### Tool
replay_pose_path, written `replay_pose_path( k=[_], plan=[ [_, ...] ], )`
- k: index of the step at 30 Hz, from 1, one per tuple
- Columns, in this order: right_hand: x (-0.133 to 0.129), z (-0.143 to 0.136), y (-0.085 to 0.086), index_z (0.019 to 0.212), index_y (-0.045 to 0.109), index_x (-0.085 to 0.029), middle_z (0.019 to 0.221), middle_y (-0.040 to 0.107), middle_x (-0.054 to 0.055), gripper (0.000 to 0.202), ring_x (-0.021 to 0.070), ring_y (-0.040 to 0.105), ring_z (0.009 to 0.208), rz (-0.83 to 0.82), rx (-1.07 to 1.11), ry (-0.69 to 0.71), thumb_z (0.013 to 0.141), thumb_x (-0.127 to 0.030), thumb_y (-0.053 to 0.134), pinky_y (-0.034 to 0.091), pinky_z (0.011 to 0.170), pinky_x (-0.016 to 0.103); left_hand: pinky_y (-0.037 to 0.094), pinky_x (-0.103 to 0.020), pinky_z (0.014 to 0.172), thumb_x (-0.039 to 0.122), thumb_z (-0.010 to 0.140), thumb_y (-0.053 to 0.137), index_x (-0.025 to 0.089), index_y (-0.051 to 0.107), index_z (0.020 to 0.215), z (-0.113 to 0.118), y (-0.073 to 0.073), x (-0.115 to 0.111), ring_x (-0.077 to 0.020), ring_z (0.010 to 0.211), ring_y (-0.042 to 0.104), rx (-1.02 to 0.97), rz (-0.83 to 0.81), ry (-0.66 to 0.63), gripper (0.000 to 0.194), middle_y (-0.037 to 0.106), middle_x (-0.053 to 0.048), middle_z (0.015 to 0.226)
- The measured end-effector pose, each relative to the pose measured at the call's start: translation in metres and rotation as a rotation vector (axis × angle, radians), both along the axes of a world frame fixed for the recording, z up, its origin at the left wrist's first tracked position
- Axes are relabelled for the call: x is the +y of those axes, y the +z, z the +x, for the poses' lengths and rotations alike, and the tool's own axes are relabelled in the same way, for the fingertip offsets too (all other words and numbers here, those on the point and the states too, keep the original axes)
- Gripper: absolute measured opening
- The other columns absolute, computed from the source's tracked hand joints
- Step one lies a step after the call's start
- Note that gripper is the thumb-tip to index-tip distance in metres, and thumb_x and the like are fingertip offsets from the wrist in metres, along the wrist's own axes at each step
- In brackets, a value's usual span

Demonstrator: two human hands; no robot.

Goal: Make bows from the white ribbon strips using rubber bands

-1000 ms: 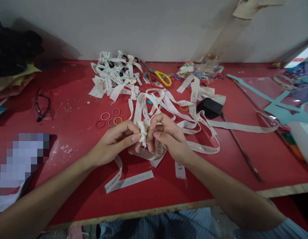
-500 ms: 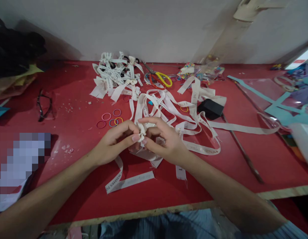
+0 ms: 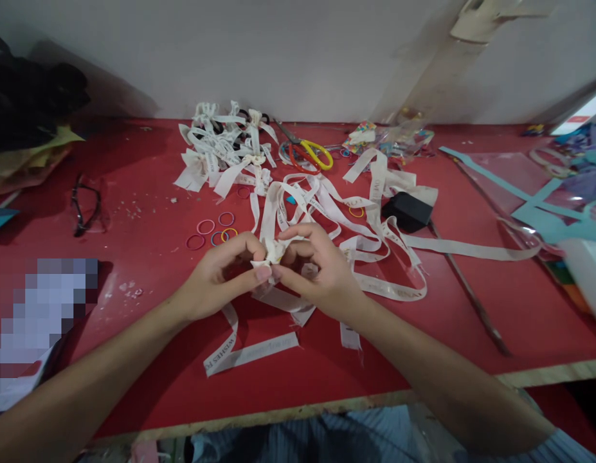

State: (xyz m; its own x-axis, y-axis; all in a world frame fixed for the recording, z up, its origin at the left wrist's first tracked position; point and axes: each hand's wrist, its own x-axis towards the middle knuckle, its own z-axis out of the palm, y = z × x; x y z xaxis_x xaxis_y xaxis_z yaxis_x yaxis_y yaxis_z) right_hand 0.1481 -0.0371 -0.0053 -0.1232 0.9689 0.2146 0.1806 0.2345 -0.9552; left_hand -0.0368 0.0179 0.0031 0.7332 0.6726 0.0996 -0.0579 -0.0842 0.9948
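Observation:
Both hands meet over the middle of the red table, pinching one gathered bunch of white printed ribbon (image 3: pixel 274 251). My left hand (image 3: pixel 225 276) is closed, its thumb and forefinger on the bunch's left side. From the right, my right hand (image 3: pixel 321 267) grips the same bunch, thumb below and forefinger arched above. A trace of yellow shows in the folds, too small to name. Loose white ribbon (image 3: pixel 394 289) lies in loops behind and right of the hands. A ribbon strip with lettering (image 3: pixel 252 354) rests below them. Several coloured elastic bands (image 3: pixel 206 227) lie just beyond my left hand.
Tied ribbon pieces (image 3: pixel 215 145) are heaped at the back beside scissors (image 3: pixel 307 151) with red and yellow handles. Eyeglasses (image 3: pixel 85 204) lie at left. A black block (image 3: pixel 407 211) and a thin rod (image 3: pixel 466 289) are at right. The table's front edge (image 3: pixel 298 411) runs close below.
The ribbon bunch has turned slightly between my fingers, and a white end now sticks out toward the left. My right fingers have shifted a little; the arms stay almost still.

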Motion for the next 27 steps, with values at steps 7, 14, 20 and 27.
replay_pose_path(
  k=[7,14,20,27],
  plan=[
    [0.000,0.000,0.003,0.084,0.053,-0.021,0.067,0.055,-0.006,0.019,0.0075,0.052,0.058,0.088,-0.097,-0.043,0.083,-0.030,0.070,0.039,0.054,0.020,0.047,-0.021,0.057,0.029,0.087,0.063,0.018,0.049,0.078,-0.003,-0.008,0.003,-0.0099,0.059,0.055,-0.064,-0.081,0.028,0.020,0.061,0.001,0.066],
    [0.004,0.002,0.003,0.086,0.059,-0.020,0.083,0.062,0.001,0.010,0.0124,0.058,0.076,0.281,-0.149,-0.023,0.086,-0.027,0.067,0.048,0.067,0.025,0.047,-0.020,0.056,0.025,0.087,0.062,0.018,0.049,0.078,-0.004,-0.012,0.005,-0.0098,0.058,0.056,-0.175,-0.177,0.022,0.018,0.062,0.001,0.068],
    [0.005,0.003,0.000,0.089,0.061,-0.020,0.089,0.065,0.003,0.006,0.0137,0.060,0.084,0.331,-0.172,-0.008,0.087,-0.023,0.065,0.050,0.074,0.027,0.046,-0.019,0.053,0.026,0.085,0.065,0.018,0.045,0.070,-0.001,-0.010,0.005,-0.0087,0.055,0.055,-0.131,-0.182,0.083,0.026,0.057,0.003,0.064],
    [0.002,0.002,0.003,0.086,0.062,-0.021,0.081,0.064,-0.001,0.011,0.0103,0.059,0.070,0.073,-0.084,0.025,0.086,-0.031,0.066,0.048,0.066,0.022,0.039,-0.017,0.047,0.025,0.085,0.064,0.018,0.041,0.063,0.001,-0.001,0.004,-0.0070,0.050,0.051,-0.006,0.079,0.153,0.033,0.051,0.005,0.057]
  ],
)
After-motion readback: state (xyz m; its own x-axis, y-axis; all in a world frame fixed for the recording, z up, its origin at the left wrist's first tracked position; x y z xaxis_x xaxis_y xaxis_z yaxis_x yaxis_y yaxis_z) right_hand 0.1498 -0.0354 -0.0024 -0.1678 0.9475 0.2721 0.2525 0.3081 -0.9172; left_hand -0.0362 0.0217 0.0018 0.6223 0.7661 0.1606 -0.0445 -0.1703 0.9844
